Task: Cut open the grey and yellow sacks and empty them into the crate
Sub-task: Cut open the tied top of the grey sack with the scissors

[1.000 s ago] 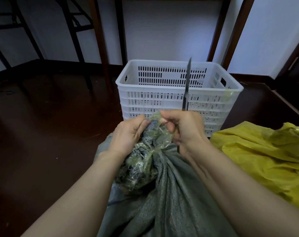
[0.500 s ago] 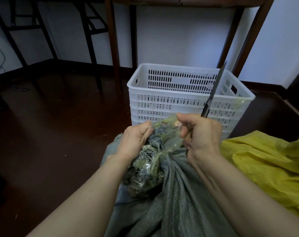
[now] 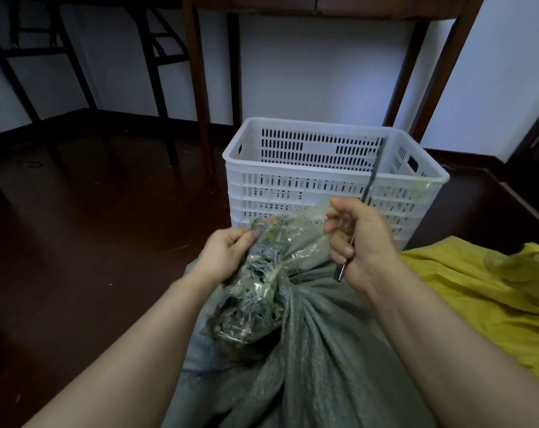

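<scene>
Right hand's knife straighter — liner stretched.

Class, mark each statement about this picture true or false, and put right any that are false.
1. The left hand grips the bunched top of the grey sack. True.
2. The right hand holds a knife with its blade pointing up. True.
3. The yellow sack lies left of the grey sack. False: it lies on the right.
4. The crate stands on a table. False: it stands on the floor.
</scene>
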A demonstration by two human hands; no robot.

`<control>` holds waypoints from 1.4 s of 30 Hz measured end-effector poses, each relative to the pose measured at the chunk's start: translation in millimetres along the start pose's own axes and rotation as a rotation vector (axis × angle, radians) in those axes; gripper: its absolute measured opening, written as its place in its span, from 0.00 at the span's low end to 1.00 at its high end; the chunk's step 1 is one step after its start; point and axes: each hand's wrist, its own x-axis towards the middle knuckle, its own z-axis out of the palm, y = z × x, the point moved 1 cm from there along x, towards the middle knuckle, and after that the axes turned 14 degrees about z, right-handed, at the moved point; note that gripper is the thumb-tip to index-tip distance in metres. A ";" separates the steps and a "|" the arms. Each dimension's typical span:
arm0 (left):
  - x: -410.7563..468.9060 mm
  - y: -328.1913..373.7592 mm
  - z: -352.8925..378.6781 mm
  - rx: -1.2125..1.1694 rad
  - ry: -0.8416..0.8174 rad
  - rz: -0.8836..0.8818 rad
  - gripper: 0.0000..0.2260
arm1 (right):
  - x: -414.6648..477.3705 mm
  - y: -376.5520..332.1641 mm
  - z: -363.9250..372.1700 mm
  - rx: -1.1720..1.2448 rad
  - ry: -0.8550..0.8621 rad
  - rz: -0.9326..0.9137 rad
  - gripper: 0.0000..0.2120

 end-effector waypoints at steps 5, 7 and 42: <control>23.4 43.6 -16.4 -0.391 -0.045 -0.135 0.21 | 3.9 -7.5 -15.8 -0.268 -0.061 0.097 0.19; 24.0 58.5 -16.1 -0.509 -0.206 -0.183 0.22 | 4.1 -7.5 -13.8 -0.298 -0.006 0.064 0.16; 33.8 60.3 -25.5 0.659 0.128 -0.133 0.52 | -5.9 -44.8 -22.0 -0.115 0.096 -0.181 0.04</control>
